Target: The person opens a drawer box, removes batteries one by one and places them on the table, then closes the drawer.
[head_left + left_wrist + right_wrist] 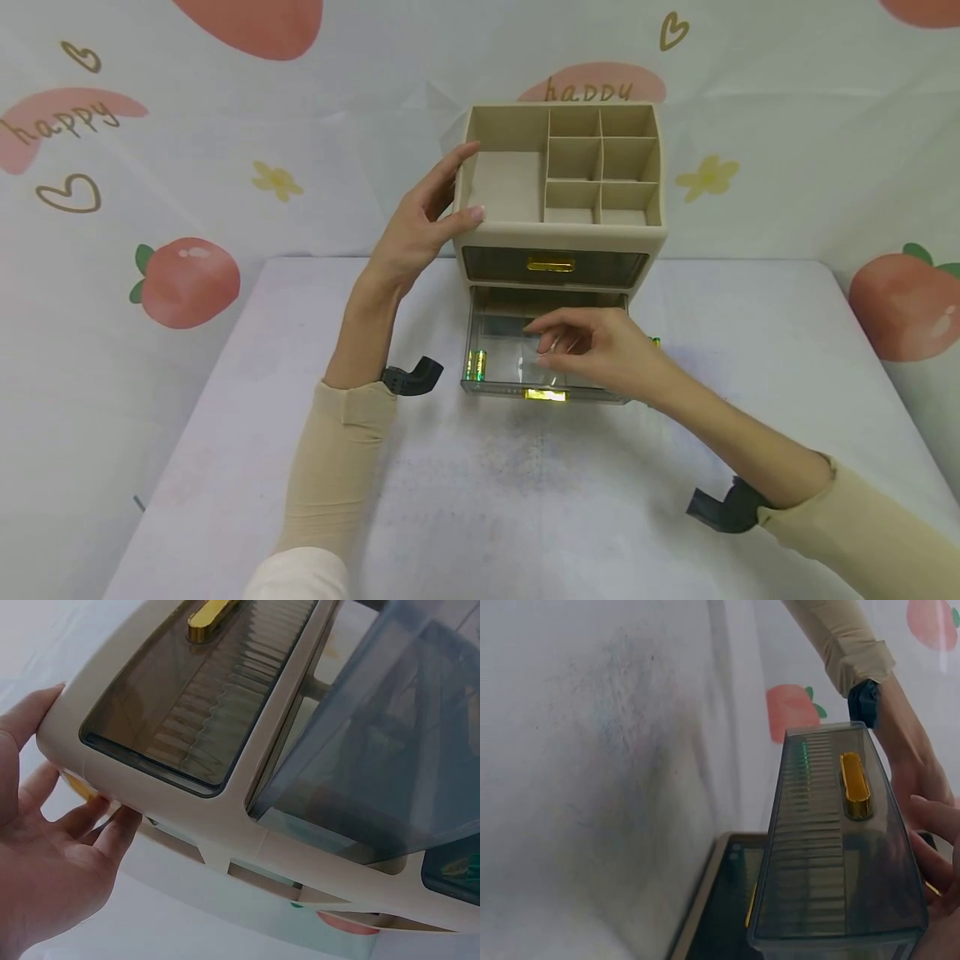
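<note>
The right hand (pixel 600 354) covered much of the right half of the pulled-out lower drawer (pixel 487 387), so I couldn't see what lay beneath it. Past that hand, just the green-and-gold tip of something (pixel 656 342) showed beside the drawer, the rest hidden. At the drawer's left end stood or lay two batteries (pixel 480 365), green and gold, side by side; which way up was hard to tell. From the right wrist, the ribbed, smoky front panel (pixel 810 847) reduced them to a faint green smear, and the frame's edge cut off most of the hand. The closed upper drawer (pixel 495 267) was too dark to read inside.

The left hand (pixel 420 221) gripped the left side of the beige desktop organizer (pixel 562 235), thumb at the front of the rim, fingers farther back, spread wide but bent around the edge. The right hand hung over the drawer, thumb and forefinger parted, with nothing I could see between their tips; the other fingers curled in loosely, and a thin shiny loop among them was too small to identify. The organizer stood on the white-covered desk (pixel 480 517), its top compartments facing up.
</note>
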`<state>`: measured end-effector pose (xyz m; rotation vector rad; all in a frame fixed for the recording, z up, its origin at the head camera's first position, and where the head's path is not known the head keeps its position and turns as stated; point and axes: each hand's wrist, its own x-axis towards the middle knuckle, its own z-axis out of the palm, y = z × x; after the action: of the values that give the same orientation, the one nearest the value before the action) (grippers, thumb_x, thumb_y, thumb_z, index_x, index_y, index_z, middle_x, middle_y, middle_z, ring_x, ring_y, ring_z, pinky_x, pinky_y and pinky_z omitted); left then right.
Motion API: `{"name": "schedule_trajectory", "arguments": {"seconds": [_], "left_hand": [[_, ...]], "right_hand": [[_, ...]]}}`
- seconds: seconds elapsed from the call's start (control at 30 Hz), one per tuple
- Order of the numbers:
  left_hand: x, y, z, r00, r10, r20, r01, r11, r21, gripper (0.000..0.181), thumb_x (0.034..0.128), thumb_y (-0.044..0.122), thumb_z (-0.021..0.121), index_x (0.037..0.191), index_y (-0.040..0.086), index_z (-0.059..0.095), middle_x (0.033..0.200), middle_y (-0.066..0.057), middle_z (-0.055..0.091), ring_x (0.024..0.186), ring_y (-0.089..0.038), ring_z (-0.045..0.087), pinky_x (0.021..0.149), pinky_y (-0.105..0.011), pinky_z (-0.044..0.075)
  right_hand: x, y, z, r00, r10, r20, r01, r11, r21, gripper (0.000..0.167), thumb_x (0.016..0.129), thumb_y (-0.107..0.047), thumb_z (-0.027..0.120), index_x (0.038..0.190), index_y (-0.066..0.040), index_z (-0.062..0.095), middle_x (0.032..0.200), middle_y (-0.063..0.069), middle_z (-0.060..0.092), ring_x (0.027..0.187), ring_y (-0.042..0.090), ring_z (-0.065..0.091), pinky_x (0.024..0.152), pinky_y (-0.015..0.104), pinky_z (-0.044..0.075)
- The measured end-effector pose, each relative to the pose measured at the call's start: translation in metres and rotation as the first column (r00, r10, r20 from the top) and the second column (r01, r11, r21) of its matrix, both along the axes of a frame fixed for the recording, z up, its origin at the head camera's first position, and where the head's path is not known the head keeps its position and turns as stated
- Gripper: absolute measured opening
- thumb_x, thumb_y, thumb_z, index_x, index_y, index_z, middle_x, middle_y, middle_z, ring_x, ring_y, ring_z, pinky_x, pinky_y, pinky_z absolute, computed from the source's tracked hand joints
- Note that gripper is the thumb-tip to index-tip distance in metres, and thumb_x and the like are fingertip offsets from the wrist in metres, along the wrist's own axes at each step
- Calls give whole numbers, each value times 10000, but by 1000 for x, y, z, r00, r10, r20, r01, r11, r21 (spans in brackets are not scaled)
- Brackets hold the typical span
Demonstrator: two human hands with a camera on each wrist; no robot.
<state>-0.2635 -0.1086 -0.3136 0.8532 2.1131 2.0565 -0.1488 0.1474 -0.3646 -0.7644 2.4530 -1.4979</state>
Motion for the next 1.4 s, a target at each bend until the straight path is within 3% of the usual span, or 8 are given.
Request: {"name": "schedule_trajectory", "arguments": {"seconds": [0.27, 0.5, 0.67, 0.97, 1.2, 1.4], "left_hand": [[16, 4, 14, 1000, -4, 17, 4, 1000, -6, 680, 928, 15, 617, 1548, 106, 352, 1532, -165, 366, 1365, -278, 400, 1042, -334, 384], [20, 5, 17, 1000, -2, 12, 3, 1000, -16, 676, 932, 25, 618, 1547, 78, 342, 1529, -181, 364, 1363, -290, 400, 1038, -334, 385], [17, 5, 13, 1000, -7, 15, 7, 1000, -12, 680, 931, 27, 618, 1549, 85, 341, 1532, -176, 361, 1365, -284, 398, 1041, -337, 385], [0, 2, -1, 1000, -15, -4, 15, 1000, 25, 693, 914, 19, 651, 1539, 152, 384, 1510, -129, 407, 1342, -245, 428, 1026, -340, 399], [0, 1, -2, 1000, -16, -2, 16, 999, 31, 700, 910, 15, 656, 1539, 165, 386, 1508, -121, 409, 1335, -241, 433, 1023, -348, 405], [-1, 1, -3, 1000, -14, 3, 14, 999, 44, 685, 912, 15, 656, 1530, 162, 402, 1498, -124, 418, 1326, -247, 440, 1023, -343, 404]], "right_hand": [[-2, -7, -3, 999, 41, 28, -43, 998, 49, 332, 864, -100, 775, 1188, -94, 700, 953, -31, 717, 818, 102, 680, 740, 286, 557], [-5, -13, -4, 996, 74, 58, -77, 996, 51, 381, 852, -143, 797, 1212, -87, 687, 977, -23, 742, 878, 96, 696, 764, 302, 560], [-8, -19, -3, 995, 81, 60, -87, 991, 100, 400, 844, -151, 807, 1219, -91, 683, 987, -24, 733, 885, 83, 683, 769, 291, 551], [-14, -31, -7, 993, 102, 62, -110, 985, 134, 394, 833, -137, 810, 1202, -74, 688, 989, -42, 720, 872, 70, 683, 786, 270, 549], [-19, -38, -12, 987, 144, 76, -153, 979, 138, 412, 836, -113, 806, 1211, -4, 673, 1011, 56, 722, 875, 113, 696, 789, 254, 554], [-25, -47, -15, 985, 151, 84, -165, 966, 197, 421, 831, -132, 813, 1205, 2, 674, 996, 46, 721, 852, 95, 690, 784, 245, 550]]}}
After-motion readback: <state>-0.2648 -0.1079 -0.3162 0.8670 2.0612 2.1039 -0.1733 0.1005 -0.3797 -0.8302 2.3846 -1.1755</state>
